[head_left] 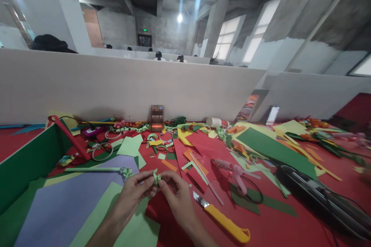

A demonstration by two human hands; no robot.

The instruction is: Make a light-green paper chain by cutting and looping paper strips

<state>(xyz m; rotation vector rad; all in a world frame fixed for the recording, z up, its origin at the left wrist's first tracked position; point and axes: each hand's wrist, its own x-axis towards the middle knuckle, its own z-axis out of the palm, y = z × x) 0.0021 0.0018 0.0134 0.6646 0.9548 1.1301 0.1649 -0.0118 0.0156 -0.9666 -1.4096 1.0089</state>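
Between my two hands is a small light green curled paper piece, pinched from both sides. My left hand has thumb and fingers closed on its left part. On the other side, the fingertips of my right hand close on it too. Just left of them lies a rolled green paper stick with a curly green tip. A yellow utility knife with its blade out rests right of my right hand. Beyond it sits a pink hot glue gun with a small red light.
Purple paper and light green sheets cover the left of the red table. A green-walled box stands at the far left. Paper scraps and tape rings line the back by a white partition. A black elongated device lies right.
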